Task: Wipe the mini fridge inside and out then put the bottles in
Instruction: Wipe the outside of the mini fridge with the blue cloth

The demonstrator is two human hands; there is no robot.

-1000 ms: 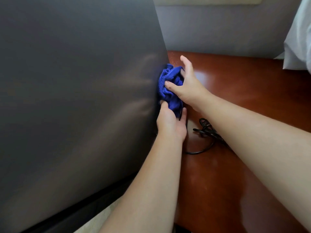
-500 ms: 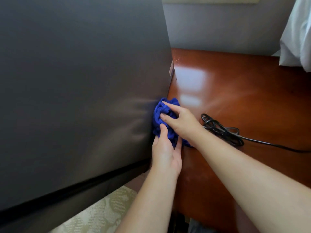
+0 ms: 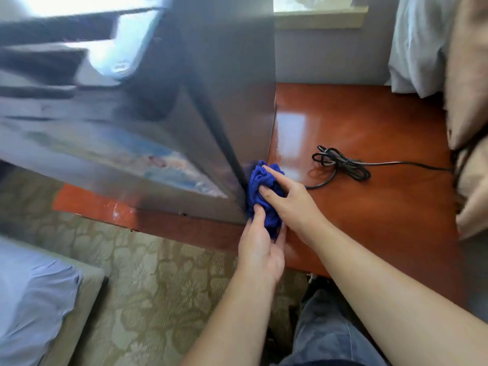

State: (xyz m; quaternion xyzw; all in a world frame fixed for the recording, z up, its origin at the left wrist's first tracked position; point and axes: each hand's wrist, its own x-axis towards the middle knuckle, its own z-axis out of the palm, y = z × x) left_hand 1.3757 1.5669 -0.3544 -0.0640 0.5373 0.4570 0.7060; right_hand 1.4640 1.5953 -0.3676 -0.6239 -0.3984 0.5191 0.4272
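Both hands, left hand (image 3: 260, 249) and right hand (image 3: 289, 200), clutch a bunched blue cloth (image 3: 260, 186) against the mini fridge (image 3: 232, 107)'s lower corner on the table (image 3: 369, 207), where the nearby cord (image 3: 340, 163) could snag.

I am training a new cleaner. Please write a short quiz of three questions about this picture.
1. True or false: both hands hold the blue cloth.
2. Where is the cloth pressed? A) top of the mini fridge B) its lower corner C) the floor
3. What lies coiled on the wooden table to the right?

Key: 1. true, left hand and right hand. 2. B. 3. a black cable.
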